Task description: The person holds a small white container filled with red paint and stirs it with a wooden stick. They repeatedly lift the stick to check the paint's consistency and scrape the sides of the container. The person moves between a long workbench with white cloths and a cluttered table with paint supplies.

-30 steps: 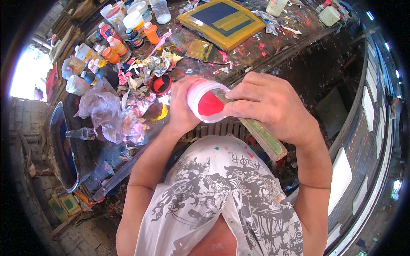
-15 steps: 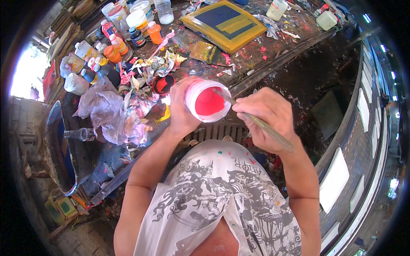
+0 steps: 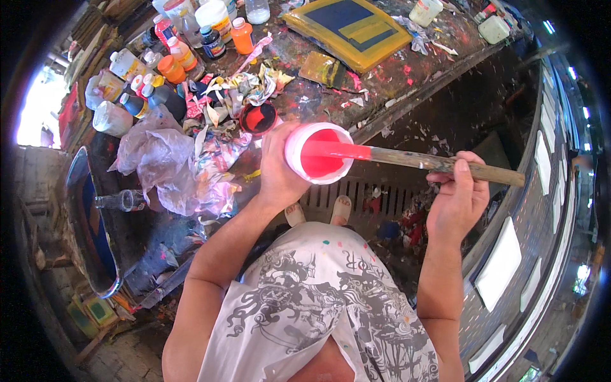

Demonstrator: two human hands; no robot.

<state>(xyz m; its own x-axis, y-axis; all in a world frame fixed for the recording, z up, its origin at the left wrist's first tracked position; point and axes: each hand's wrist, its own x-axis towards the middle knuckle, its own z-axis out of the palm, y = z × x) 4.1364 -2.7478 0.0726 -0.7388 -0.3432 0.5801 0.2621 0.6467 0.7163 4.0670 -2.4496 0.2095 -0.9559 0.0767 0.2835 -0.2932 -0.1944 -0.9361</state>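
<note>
Head view: your right hand pinches stick near outer end; long axis runs left, red end at mouth of tub, your left hand clasping tub.

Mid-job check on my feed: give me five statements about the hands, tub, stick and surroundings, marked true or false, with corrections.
1. The left hand grips the white tub. True.
2. The right hand holds the stick by its paint-coated end. False: it holds the opposite end.
3. The paint in the tub is green. False: it is pinkish red.
4. The yellow-and-blue panel lies on the table. True.
5. The crumpled plastic bag is right of the tub. False: it is left.
</note>
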